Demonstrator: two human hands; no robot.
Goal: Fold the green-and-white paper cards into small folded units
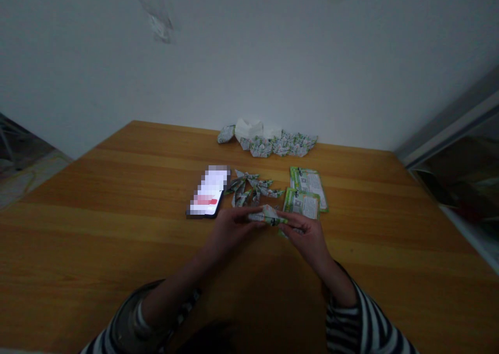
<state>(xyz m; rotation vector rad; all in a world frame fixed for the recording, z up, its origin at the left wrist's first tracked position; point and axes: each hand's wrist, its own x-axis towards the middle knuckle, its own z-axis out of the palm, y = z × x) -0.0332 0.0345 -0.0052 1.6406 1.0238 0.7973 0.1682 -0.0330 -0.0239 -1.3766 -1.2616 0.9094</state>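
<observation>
And here we are at the wooden table (117,229), with the left hand (230,234) and the right hand (306,237) meeting over a folded paper piece (267,215), its green-and-white print creased into a narrow, pointed shape. The fingers (286,220) of both hands are closed on it from either end, pinching it just above the smooth, honey-toned wood. Right ahead, a spiky cluster of folded pieces (251,187) sits beside a smartphone (207,192), its screen pixelated. To the right, two flat printed cards (307,187) lie unfolded, with green borders and crisp edges. Up against the white wall (249,47) runs a longer row of folded pieces (268,141), with a pale paper bundle (248,129) among them. Plenty is folded already, and those two flat cards remain.
</observation>
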